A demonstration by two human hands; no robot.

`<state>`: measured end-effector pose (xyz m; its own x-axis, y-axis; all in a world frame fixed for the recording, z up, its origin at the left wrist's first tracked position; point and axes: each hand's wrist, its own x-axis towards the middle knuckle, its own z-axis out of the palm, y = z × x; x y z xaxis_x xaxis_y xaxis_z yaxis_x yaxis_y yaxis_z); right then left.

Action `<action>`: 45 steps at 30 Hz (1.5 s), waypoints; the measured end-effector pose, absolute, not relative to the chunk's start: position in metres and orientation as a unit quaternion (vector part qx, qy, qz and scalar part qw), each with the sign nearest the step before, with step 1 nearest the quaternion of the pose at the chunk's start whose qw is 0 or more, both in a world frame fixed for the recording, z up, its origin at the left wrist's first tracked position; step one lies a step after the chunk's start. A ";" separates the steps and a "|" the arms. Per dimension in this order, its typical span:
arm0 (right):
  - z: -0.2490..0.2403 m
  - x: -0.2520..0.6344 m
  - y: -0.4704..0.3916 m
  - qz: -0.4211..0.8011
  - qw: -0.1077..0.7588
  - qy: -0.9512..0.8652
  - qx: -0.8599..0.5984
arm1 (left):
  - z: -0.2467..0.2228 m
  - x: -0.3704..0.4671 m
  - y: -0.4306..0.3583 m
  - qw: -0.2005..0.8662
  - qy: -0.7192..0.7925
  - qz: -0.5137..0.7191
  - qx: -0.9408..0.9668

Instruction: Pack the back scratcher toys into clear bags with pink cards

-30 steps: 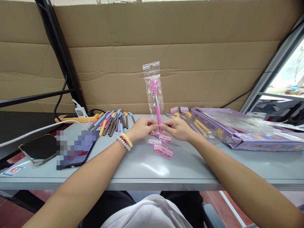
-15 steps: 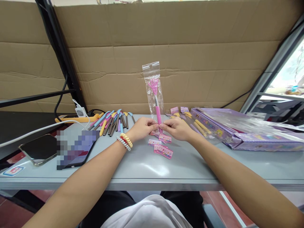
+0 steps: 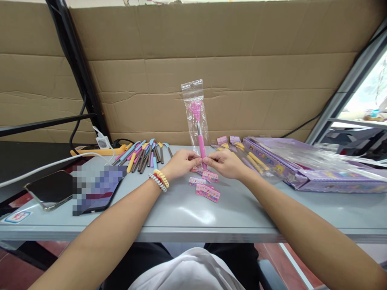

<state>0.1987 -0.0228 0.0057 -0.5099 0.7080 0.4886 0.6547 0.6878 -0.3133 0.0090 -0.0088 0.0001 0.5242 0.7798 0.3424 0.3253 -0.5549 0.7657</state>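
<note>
A pink back scratcher (image 3: 201,146) with a hand-shaped head stands upright inside a clear plastic bag (image 3: 192,89). My left hand (image 3: 186,162) pinches the bottom of the bag from the left, thumb and fingers closed. From the other side my right hand (image 3: 224,162) pinches the same lower end, its thumb beside the pink handle. Just below my hands, several small printed cards (image 3: 208,192), pink and lilac, lie on the grey table (image 3: 181,217). The fingertips partly cover the bag's lower edge.
Loose back scratchers (image 3: 142,157) in several colours lie to the left, near a yellow power strip (image 3: 87,150) and two phones (image 3: 51,189). Bagged scratchers (image 3: 254,157) lie right, beside a purple box (image 3: 302,177) topped with clear bags. Cardboard (image 3: 242,80) backs the table.
Almost nothing differs. The bag's top has dipped very slightly, while both hands keep the same pinch at its lower end.
</note>
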 end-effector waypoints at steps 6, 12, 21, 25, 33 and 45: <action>0.004 0.198 -0.022 0.045 0.312 -0.862 -0.397 | 0.001 0.010 -0.010 0.307 0.347 0.358 0.811; 0.003 0.198 -0.021 0.045 0.313 -0.860 -0.402 | 0.000 0.009 -0.009 0.286 0.353 0.355 0.817; 0.004 0.197 -0.022 0.039 0.315 -0.858 -0.403 | 0.000 0.010 -0.008 0.266 0.364 0.351 0.821; 0.005 0.197 -0.022 0.038 0.312 -0.858 -0.407 | 0.000 0.010 -0.010 0.266 0.361 0.352 0.822; 0.005 0.198 -0.022 0.030 0.289 -0.861 -0.418 | 0.001 0.010 -0.011 0.272 0.361 0.339 0.825; 0.005 0.198 -0.023 0.049 0.285 -0.860 -0.420 | -0.001 0.010 -0.010 0.244 0.356 0.343 0.834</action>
<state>0.1979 -0.0228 0.0049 -0.4857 0.7501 0.4488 0.6939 0.6431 -0.3240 0.0099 -0.0099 -0.0008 0.5116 0.7613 0.3984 0.4269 -0.6276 0.6511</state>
